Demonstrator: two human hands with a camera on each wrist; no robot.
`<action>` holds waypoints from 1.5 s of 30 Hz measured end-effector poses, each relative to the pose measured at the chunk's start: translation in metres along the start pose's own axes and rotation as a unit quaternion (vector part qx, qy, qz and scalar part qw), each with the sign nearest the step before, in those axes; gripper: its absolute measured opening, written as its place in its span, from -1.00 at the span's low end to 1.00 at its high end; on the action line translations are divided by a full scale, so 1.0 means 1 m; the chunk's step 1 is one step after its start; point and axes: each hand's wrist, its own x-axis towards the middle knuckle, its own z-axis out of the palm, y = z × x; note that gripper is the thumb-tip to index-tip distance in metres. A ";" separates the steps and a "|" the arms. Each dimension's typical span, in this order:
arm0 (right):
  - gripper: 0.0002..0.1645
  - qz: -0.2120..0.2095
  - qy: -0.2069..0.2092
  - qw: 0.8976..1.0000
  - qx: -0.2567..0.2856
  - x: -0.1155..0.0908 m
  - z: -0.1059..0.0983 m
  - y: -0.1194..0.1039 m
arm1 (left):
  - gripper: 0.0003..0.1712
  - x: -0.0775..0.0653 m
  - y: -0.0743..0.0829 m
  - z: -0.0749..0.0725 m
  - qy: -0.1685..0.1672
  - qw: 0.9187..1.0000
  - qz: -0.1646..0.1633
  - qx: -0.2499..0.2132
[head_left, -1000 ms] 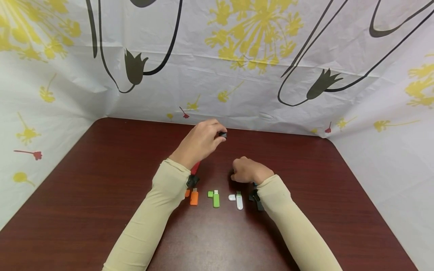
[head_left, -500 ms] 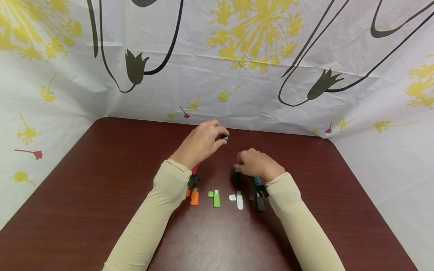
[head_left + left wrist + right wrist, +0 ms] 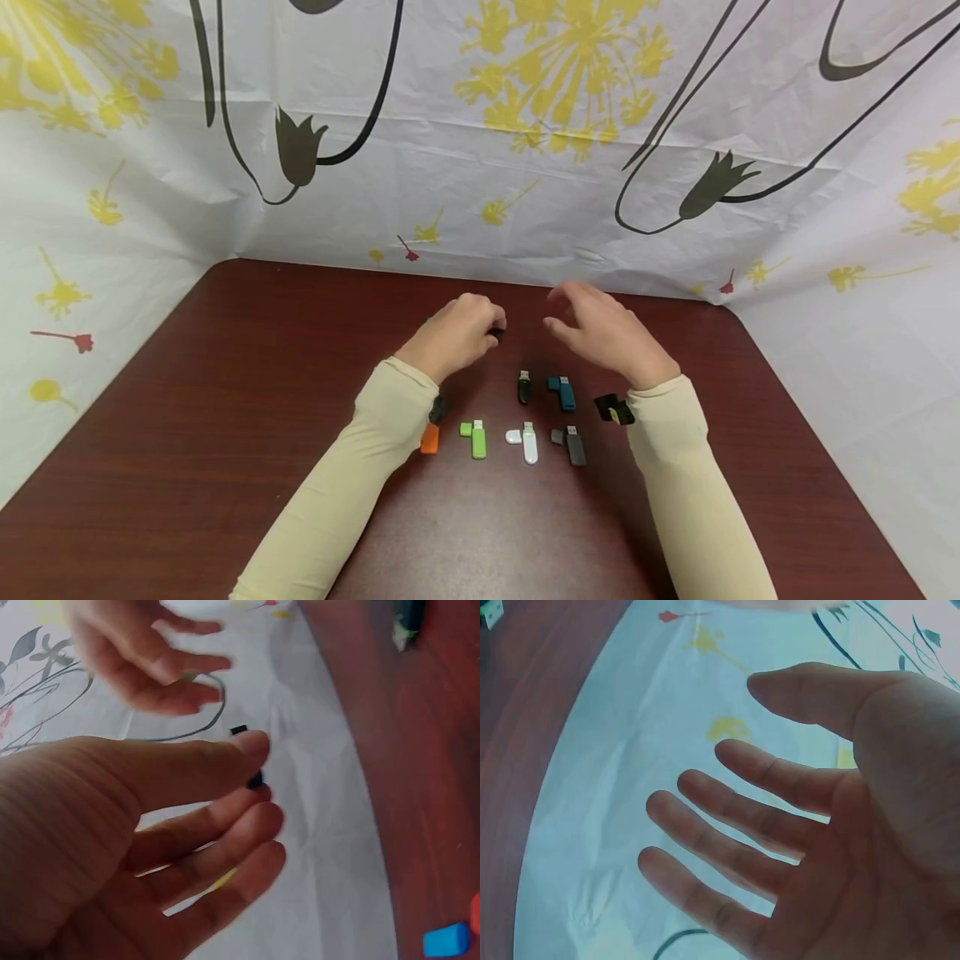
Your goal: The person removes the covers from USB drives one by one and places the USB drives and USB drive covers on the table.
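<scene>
My left hand (image 3: 455, 335) pinches a small black USB stick cap (image 3: 255, 780) between thumb and forefinger, above the table's far middle. My right hand (image 3: 611, 333) is raised to its right, fingers spread and holding nothing, as the right wrist view shows. Between and below the hands, a black USB stick (image 3: 524, 388) lies uncapped on the table, its metal plug pointing away from me. To its right lies a blue USB stick (image 3: 567, 395) with its cap (image 3: 553, 383) beside it.
A nearer row holds orange (image 3: 430, 439), green (image 3: 478, 440), white (image 3: 530, 443) and dark grey (image 3: 575, 447) USB sticks. My left arm covers part of the left side. A bright blue cap (image 3: 446, 940) shows in the left wrist view. Patterned sheeting (image 3: 480, 192) surrounds the dark red table (image 3: 225, 400).
My right hand has let go of the black USB stick, leaving it on the table, and has risen away to the right, opening. My left hand has come slightly nearer, still pinching the cap.
</scene>
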 end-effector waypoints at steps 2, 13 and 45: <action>-0.50 0.000 0.009 1.000 0.007 -0.001 -0.004 0.003 | -0.75 0.002 0.001 0.007 -0.016 1.000 -0.008 -0.009; -0.57 -0.002 0.018 1.000 0.026 -0.006 -0.015 0.008 | -0.83 0.008 0.008 0.048 -0.046 0.999 -0.010 -0.016; -0.62 -0.009 -0.002 1.000 0.011 -0.004 -0.010 0.004 | -0.81 0.013 0.004 0.066 -0.058 0.998 -0.012 -0.030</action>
